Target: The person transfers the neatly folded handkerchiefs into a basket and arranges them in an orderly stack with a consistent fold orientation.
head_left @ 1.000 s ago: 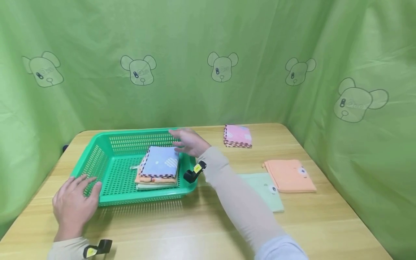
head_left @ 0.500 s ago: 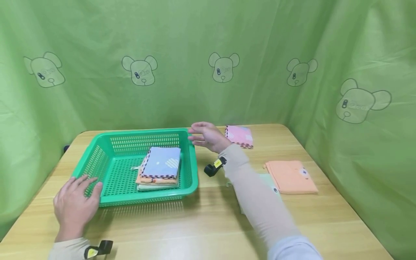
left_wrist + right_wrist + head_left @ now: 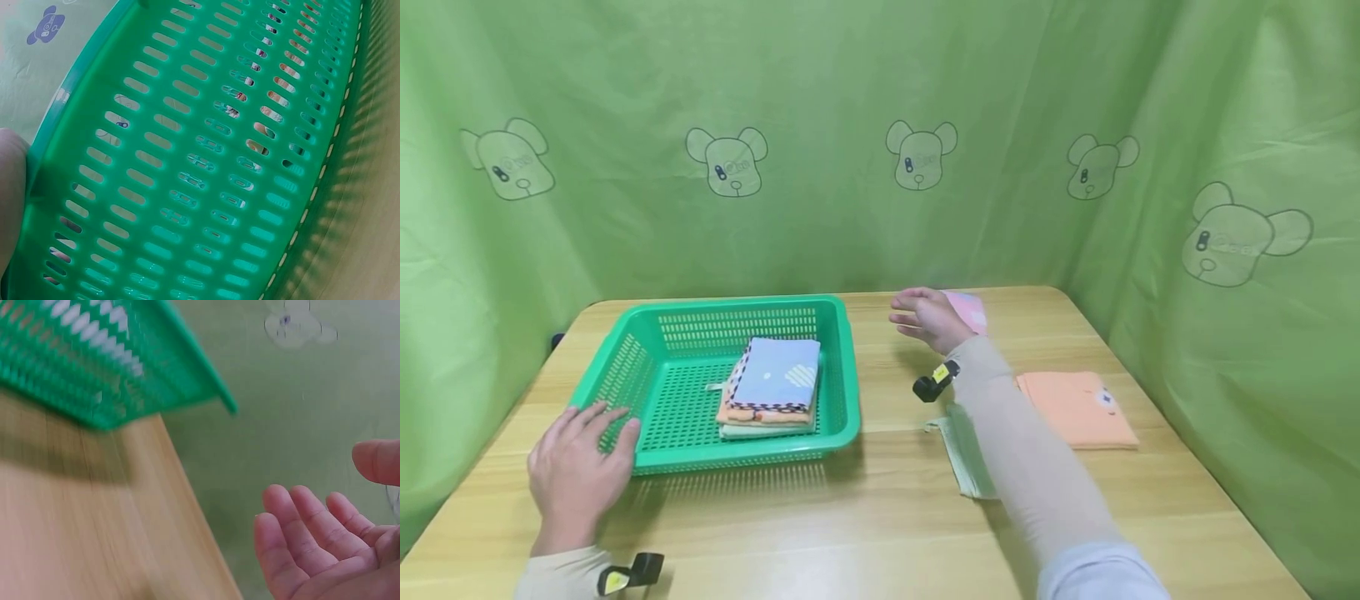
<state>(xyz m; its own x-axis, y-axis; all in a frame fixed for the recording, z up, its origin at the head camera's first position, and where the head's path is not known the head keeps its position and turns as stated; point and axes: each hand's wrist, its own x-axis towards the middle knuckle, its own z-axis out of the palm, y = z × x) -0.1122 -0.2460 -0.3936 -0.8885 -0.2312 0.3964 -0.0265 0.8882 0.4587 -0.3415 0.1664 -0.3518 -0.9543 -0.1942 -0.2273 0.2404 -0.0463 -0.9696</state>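
My left hand (image 3: 580, 475) rests on the near-left corner of a green plastic basket (image 3: 741, 454), its fingers over the rim and thumb spread. In the left wrist view, the slotted basket wall (image 3: 140, 175) fills most of the picture. Inside the basket, a folded blue cloth (image 3: 775, 371) with a checked border tops a stack, above an orange cloth (image 3: 760, 416) and a pale green one (image 3: 760, 431). Empty, with fingers loosely bent, my right hand (image 3: 928, 317) hovers right of the basket. Just behind it, a folded pink cloth (image 3: 972, 308) is partly hidden.
A folded orange cloth (image 3: 1075, 408) with an animal face lies at the table's right. Under my right forearm, a pale green cloth (image 3: 967, 454) is partly covered. Green curtains (image 3: 820, 225) with bear-head outlines enclose the wooden table (image 3: 820, 533).
My right hand has moved from over the blue cloth in the basket rightward past the rim, toward the pink cloth. The left hand stays on the basket corner.
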